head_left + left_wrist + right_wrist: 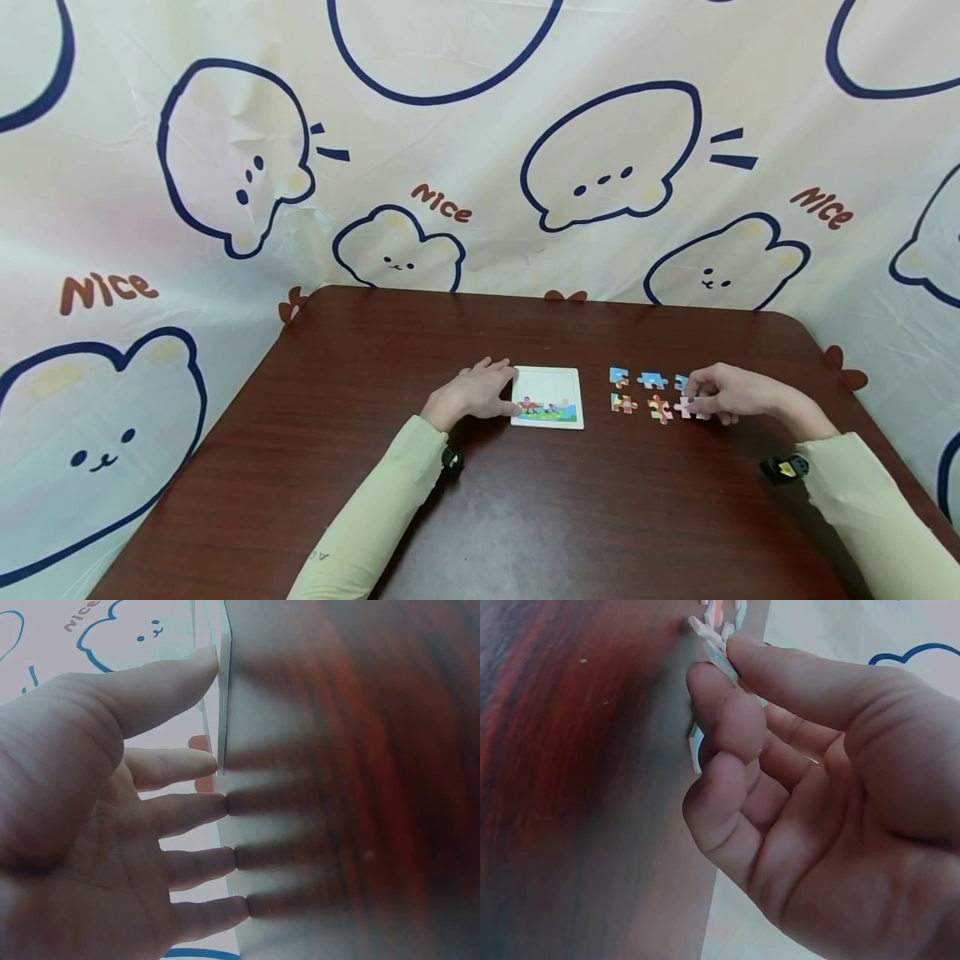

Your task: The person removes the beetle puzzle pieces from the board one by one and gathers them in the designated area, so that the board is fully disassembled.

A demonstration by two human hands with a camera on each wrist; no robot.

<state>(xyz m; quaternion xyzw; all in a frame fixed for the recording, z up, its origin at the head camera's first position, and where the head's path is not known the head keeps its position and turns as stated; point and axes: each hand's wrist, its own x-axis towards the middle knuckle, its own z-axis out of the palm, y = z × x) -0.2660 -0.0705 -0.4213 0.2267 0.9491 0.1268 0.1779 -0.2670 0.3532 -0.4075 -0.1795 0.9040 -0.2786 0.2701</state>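
Observation:
On the table lies a square white puzzle tray (545, 383), its lower part filled with joined puzzle pieces (551, 413) showing green grass and pink figures. My left hand (476, 392) rests at the tray's left side, fingers spread and nearly straight. In the left wrist view the thumb of the left hand (82, 795) touches the tray's edge (224, 697). To the right, my right hand (738, 393) pinches a pale pink puzzle piece (718, 658) between thumb and forefinger, its other fingers curled. The hand partly hides that piece and a blue piece (680, 382).
Between tray and right hand, loose pieces lie in two rows: a blue corner piece (618, 377), a blue piece (652, 381), an orange-red piece (623, 403) and a red-yellow piece (660, 408). The brown table (600, 517) meets a patterned cloth (480, 150) behind.

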